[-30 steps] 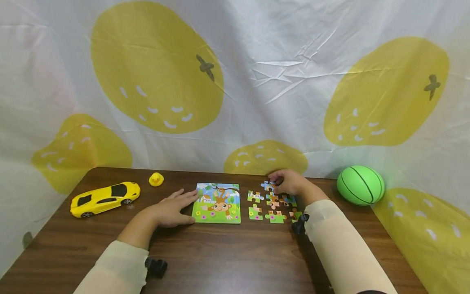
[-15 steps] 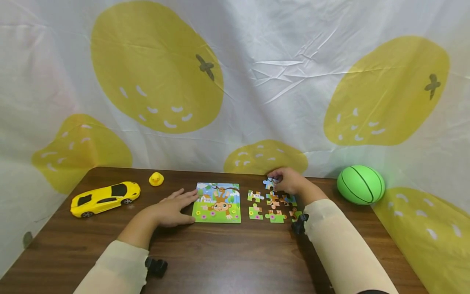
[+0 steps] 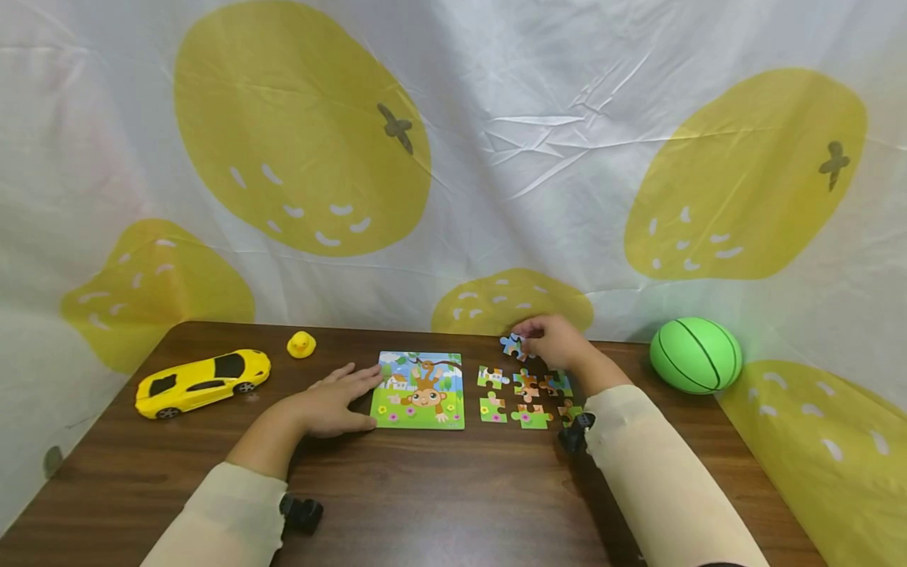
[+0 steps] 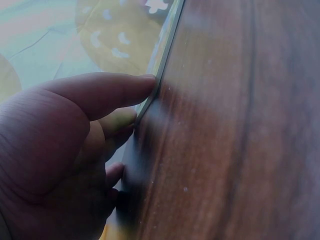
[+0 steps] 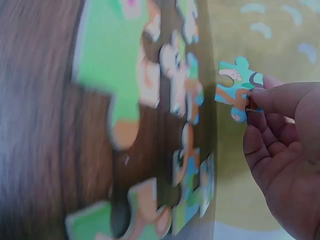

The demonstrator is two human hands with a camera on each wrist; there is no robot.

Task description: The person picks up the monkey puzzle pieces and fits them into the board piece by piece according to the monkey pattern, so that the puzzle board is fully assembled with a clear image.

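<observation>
My right hand (image 3: pixel 556 342) pinches a jigsaw piece (image 5: pixel 232 82) between thumb and fingers. In the right wrist view this blue, green and brown piece is raised off the table and tilted toward the camera. Below it, in the head view, several loose jigsaw pieces (image 3: pixel 492 409) lie in rough rows. Left of them sits a square puzzle board (image 3: pixel 421 394) with a monkey picture. My left hand (image 3: pixel 329 403) lies at the board's left side, fingers extended. In the left wrist view its thumb (image 4: pixel 117 92) touches the board's edge; part of the other fingers is hidden.
A yellow toy car (image 3: pixel 205 384) and a small yellow rubber duck (image 3: pixel 301 345) stand on the left of the brown wooden table (image 3: pixel 439 496). A green ball (image 3: pixel 696 356) rests at the back right. Behind hangs a white curtain (image 3: pixel 489 181) with yellow fruit prints.
My right hand has lifted the jigsaw piece from the back of the loose pieces, turning it and shifting slightly up and left. The left hand and the board have stayed in place.
</observation>
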